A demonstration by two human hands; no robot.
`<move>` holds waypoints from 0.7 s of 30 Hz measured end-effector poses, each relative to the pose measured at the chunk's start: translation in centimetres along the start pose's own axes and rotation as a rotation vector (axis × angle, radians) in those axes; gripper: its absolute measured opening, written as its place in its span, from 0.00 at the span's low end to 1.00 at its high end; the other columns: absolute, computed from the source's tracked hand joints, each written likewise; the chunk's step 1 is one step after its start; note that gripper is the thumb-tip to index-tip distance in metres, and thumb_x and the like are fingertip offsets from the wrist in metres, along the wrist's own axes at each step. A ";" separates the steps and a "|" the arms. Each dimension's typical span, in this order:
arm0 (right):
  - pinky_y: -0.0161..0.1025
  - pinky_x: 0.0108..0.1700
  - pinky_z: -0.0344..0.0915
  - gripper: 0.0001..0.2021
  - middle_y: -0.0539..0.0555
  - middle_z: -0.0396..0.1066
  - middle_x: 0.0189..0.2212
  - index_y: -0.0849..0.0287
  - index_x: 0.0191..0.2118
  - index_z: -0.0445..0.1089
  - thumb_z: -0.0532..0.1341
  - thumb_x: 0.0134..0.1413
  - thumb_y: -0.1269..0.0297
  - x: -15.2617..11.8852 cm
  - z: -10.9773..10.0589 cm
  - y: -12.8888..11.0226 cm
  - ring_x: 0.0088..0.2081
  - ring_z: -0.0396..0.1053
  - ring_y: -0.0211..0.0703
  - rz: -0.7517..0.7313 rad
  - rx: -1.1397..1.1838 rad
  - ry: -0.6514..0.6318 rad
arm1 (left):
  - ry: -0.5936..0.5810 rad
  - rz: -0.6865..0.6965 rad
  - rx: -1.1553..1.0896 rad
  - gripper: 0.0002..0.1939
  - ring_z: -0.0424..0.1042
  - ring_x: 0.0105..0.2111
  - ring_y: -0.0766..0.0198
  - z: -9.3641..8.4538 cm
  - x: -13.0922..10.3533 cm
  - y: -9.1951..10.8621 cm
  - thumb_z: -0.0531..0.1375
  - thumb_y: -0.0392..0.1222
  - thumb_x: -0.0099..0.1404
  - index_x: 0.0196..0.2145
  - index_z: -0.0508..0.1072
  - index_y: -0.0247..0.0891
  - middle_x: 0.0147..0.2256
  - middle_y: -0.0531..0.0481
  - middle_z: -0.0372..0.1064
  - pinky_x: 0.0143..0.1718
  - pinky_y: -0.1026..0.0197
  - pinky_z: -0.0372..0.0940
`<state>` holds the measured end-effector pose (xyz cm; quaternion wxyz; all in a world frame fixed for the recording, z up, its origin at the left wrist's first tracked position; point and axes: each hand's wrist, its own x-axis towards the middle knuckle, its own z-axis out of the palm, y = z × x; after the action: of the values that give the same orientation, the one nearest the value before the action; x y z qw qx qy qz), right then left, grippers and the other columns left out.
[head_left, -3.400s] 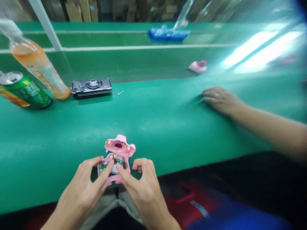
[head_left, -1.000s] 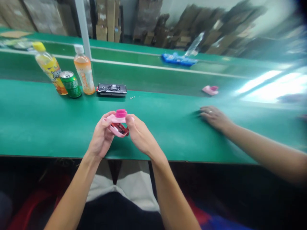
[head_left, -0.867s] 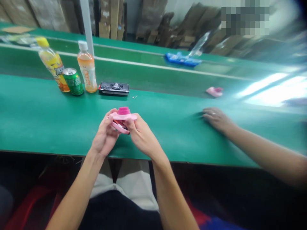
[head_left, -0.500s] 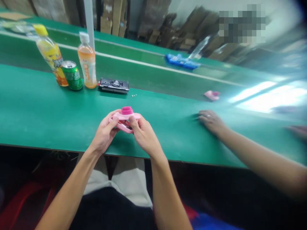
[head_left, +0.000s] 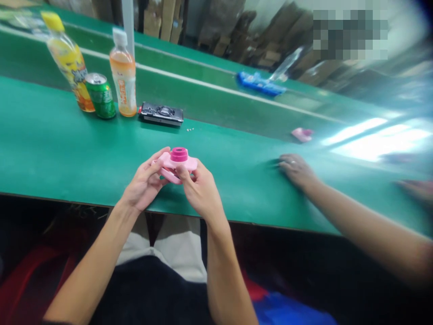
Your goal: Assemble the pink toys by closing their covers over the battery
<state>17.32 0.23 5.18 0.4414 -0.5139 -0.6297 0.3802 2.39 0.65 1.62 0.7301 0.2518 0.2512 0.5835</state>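
Note:
Between my hands, above the green table (head_left: 54, 167), is a pink toy camera (head_left: 179, 155) with a darker pink lens barrel facing up. Its front and back shells stand apart, with a gap along the side nearest me. My left hand (head_left: 146, 183) grips the left end, thumb on top. My right hand (head_left: 199, 185) holds the right end, its thumb at the gap below the lens. Parts inside the shells are mostly hidden by my thumbs.
Beyond my hands stand a yellow-capped bottle (head_left: 69, 63), a green can (head_left: 100, 96), an orange drink bottle (head_left: 123, 81) and a black camera-like case (head_left: 161, 113), with tiny white bits beside it. A co-worker's hand (head_left: 296, 169) rests at right, near another pink camera part (head_left: 302, 134).
The toy camera has tipped so its lens shows more from the front, and the gap between the shells looks narrower. My left fingers have spread a little. The view has shifted slightly.

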 end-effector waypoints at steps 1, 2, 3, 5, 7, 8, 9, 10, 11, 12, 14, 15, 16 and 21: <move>0.46 0.35 0.72 0.14 0.56 0.78 0.40 0.47 0.41 0.76 0.61 0.59 0.45 0.0 -0.1 0.0 0.36 0.75 0.47 -0.009 -0.023 -0.003 | -0.004 -0.017 -0.014 0.17 0.77 0.39 0.64 0.0 -0.1 0.0 0.69 0.41 0.64 0.51 0.79 0.40 0.49 0.46 0.79 0.39 0.66 0.74; 0.46 0.35 0.72 0.15 0.56 0.77 0.40 0.47 0.41 0.76 0.61 0.59 0.45 -0.1 -0.2 0.0 0.35 0.74 0.46 -0.014 -0.040 -0.006 | -0.006 -0.031 -0.024 0.17 0.78 0.40 0.63 0.0 -0.1 0.1 0.69 0.40 0.64 0.51 0.79 0.40 0.50 0.46 0.78 0.39 0.65 0.74; 0.46 0.34 0.71 0.15 0.56 0.77 0.40 0.48 0.42 0.76 0.61 0.58 0.44 -0.1 -0.2 0.0 0.34 0.74 0.46 -0.016 -0.051 -0.007 | -0.005 -0.039 -0.028 0.17 0.78 0.41 0.63 0.1 -0.2 0.1 0.68 0.41 0.65 0.52 0.79 0.40 0.51 0.45 0.78 0.39 0.64 0.75; 0.45 0.32 0.71 0.16 0.57 0.77 0.41 0.48 0.42 0.76 0.62 0.57 0.44 -0.2 -0.3 0.0 0.35 0.73 0.46 -0.015 -0.052 0.000 | 0.003 -0.032 -0.021 0.18 0.78 0.42 0.61 0.1 -0.2 -0.1 0.69 0.42 0.65 0.53 0.79 0.40 0.52 0.44 0.77 0.38 0.63 0.75; 0.43 0.33 0.71 0.15 0.57 0.76 0.43 0.48 0.43 0.78 0.63 0.58 0.46 -0.3 -0.3 0.0 0.37 0.74 0.47 -0.011 -0.019 0.012 | 0.013 0.003 0.000 0.19 0.78 0.41 0.61 0.1 -0.1 -0.3 0.70 0.44 0.64 0.52 0.79 0.38 0.49 0.44 0.78 0.39 0.64 0.75; 0.42 0.34 0.71 0.14 0.57 0.76 0.44 0.49 0.43 0.78 0.63 0.58 0.47 -0.4 -0.3 0.0 0.39 0.74 0.47 -0.003 0.004 0.016 | 0.021 0.029 0.008 0.19 0.78 0.41 0.62 0.1 0.0 -0.5 0.71 0.44 0.64 0.51 0.79 0.38 0.47 0.45 0.79 0.39 0.65 0.74; 0.42 0.35 0.72 0.15 0.57 0.77 0.44 0.50 0.44 0.79 0.64 0.58 0.48 -0.6 -0.3 0.0 0.40 0.74 0.48 0.016 0.026 0.018 | 0.032 0.060 0.013 0.19 0.78 0.40 0.63 0.1 0.0 -0.6 0.72 0.45 0.63 0.50 0.79 0.38 0.45 0.45 0.79 0.40 0.65 0.74; 0.41 0.35 0.72 0.16 0.56 0.77 0.43 0.52 0.45 0.79 0.65 0.58 0.48 -0.7 -0.2 0.0 0.40 0.74 0.48 0.048 0.049 0.019 | 0.047 0.095 0.017 0.20 0.78 0.39 0.64 0.0 0.1 -0.8 0.73 0.46 0.62 0.50 0.79 0.38 0.43 0.46 0.79 0.40 0.66 0.73; 0.41 0.34 0.71 0.18 0.56 0.77 0.42 0.54 0.47 0.78 0.66 0.57 0.47 -0.9 -0.2 0.1 0.39 0.75 0.48 0.093 0.073 0.019 | 0.066 0.134 0.021 0.20 0.78 0.39 0.65 0.0 0.1 -1.0 0.73 0.46 0.61 0.49 0.79 0.38 0.43 0.47 0.79 0.40 0.67 0.73; 0.40 0.32 0.70 0.20 0.55 0.77 0.40 0.56 0.47 0.78 0.67 0.56 0.47 -1.1 -0.1 0.1 0.38 0.75 0.47 0.144 0.096 0.021 | 0.086 0.174 0.029 0.21 0.78 0.38 0.65 0.1 0.1 -1.2 0.73 0.47 0.61 0.49 0.79 0.38 0.43 0.47 0.79 0.40 0.67 0.72; 0.37 0.29 0.68 0.21 0.54 0.76 0.38 0.59 0.47 0.78 0.68 0.56 0.47 -1.5 0.2 0.2 0.33 0.73 0.43 0.214 0.145 0.047 | 0.121 0.249 0.062 0.22 0.77 0.38 0.66 0.2 0.1 -1.5 0.73 0.48 0.61 0.50 0.78 0.39 0.45 0.47 0.78 0.39 0.67 0.72; 0.36 0.28 0.66 0.20 0.54 0.76 0.38 0.59 0.46 0.78 0.68 0.57 0.48 -1.7 0.5 0.3 0.31 0.72 0.41 0.214 0.166 0.072 | 0.136 0.281 0.083 0.22 0.77 0.37 0.66 0.3 0.1 -1.7 0.73 0.49 0.61 0.50 0.78 0.39 0.45 0.47 0.78 0.38 0.67 0.72; 0.36 0.27 0.66 0.19 0.54 0.75 0.40 0.58 0.46 0.79 0.67 0.58 0.48 -1.9 0.7 0.4 0.30 0.71 0.38 0.187 0.175 0.102 | 0.153 0.308 0.103 0.23 0.77 0.38 0.65 0.5 0.0 -1.9 0.73 0.50 0.62 0.51 0.77 0.39 0.45 0.47 0.78 0.38 0.67 0.72; 0.40 0.27 0.70 0.13 0.56 0.69 0.53 0.49 0.43 0.82 0.65 0.61 0.49 -2.8 2.0 0.7 0.31 0.69 0.38 -0.056 0.008 0.204 | 0.249 0.423 0.165 0.23 0.76 0.44 0.65 1.5 -0.2 -2.9 0.64 0.58 0.70 0.54 0.71 0.42 0.48 0.48 0.74 0.41 0.67 0.70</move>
<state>15.84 -2.47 3.39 0.5158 -0.5303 -0.5940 0.3161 5.51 -0.20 0.84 0.5324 0.2839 0.3277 0.7270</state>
